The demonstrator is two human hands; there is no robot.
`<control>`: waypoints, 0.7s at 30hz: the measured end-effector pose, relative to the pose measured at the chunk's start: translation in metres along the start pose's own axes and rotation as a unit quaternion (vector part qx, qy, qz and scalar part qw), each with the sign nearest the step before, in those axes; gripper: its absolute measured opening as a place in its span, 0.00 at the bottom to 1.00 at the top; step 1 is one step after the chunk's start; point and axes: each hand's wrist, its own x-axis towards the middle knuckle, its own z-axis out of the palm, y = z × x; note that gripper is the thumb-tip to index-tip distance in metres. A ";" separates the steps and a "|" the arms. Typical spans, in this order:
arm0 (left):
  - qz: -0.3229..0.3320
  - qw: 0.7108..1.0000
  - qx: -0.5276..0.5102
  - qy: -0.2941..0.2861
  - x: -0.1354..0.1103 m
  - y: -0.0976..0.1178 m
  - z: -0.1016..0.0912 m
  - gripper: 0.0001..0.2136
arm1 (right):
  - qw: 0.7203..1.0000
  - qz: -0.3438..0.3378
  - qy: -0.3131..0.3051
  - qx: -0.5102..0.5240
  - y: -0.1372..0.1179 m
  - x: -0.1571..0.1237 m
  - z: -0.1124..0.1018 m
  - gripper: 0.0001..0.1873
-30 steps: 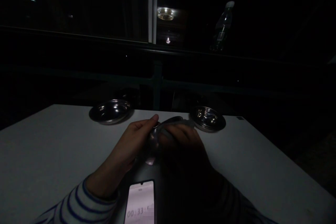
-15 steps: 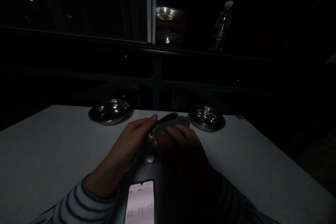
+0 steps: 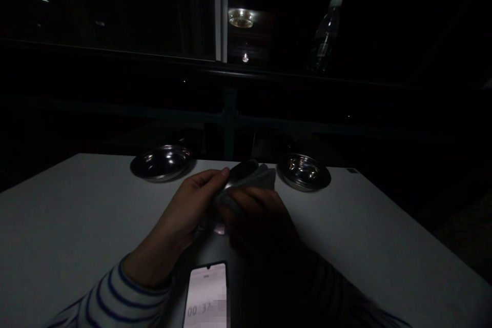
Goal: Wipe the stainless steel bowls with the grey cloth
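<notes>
Left hand pinching metal dish, mid-table, thumb at rim; dish mostly hidden by hands and cloth. Right hand clutching gray cloth against it, mostly in shadow. Near phone cut off at bottom, partly pixelated.

Hidden by right hand and gray cloth across much of a metal bowl; cropped below at the phone.

A lit phone lies on the white table, with a capped bottle beyond the table's far edge.
</notes>
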 end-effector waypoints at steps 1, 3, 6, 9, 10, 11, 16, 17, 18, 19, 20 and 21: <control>0.004 1.000 -0.001 -0.007 0.000 0.000 -0.001 0.09 | 1.000 -0.010 0.001 -0.006 0.000 -0.001 0.000 0.18; 0.006 1.000 0.005 -0.017 0.001 0.000 -0.002 0.09 | 1.000 0.012 0.008 -0.006 0.005 -0.001 0.000 0.18; 0.007 1.000 0.020 -0.018 0.000 0.002 -0.002 0.10 | 0.994 0.108 0.032 0.003 0.018 0.002 -0.004 0.16; 0.001 0.999 0.029 -0.013 0.000 0.003 -0.001 0.10 | 0.992 0.122 0.038 0.004 0.018 0.003 -0.006 0.16; -0.003 0.999 0.031 -0.014 -0.001 0.003 -0.001 0.10 | 0.995 0.095 0.034 0.001 0.014 0.003 -0.005 0.17; -0.006 0.999 0.032 -0.014 -0.001 0.003 -0.001 0.10 | 0.998 0.062 0.025 -0.003 0.010 0.002 -0.004 0.17; -0.013 1.000 0.027 0.007 -0.001 0.002 -0.001 0.13 | 1.000 0.016 0.006 -0.005 0.007 -0.002 0.001 0.17; -0.015 0.999 0.030 0.013 -0.001 0.003 0.000 0.13 | 0.999 0.045 0.016 0.002 0.011 -0.002 0.001 0.17; -0.017 0.999 0.032 0.021 -0.002 0.004 0.000 0.14 | 0.996 0.081 0.027 0.011 0.016 -0.001 0.002 0.17; -0.018 0.999 0.034 0.027 -0.002 0.005 0.001 0.13 | 0.992 0.115 0.035 0.021 0.020 -0.001 0.002 0.16; -0.020 0.999 0.034 0.032 -0.001 0.005 0.002 0.13 | 0.989 0.142 0.039 0.031 0.023 0.000 0.001 0.16; -0.023 0.999 0.033 0.034 -0.001 0.005 0.002 0.13 | 0.986 0.157 0.040 0.038 0.024 0.000 0.001 0.16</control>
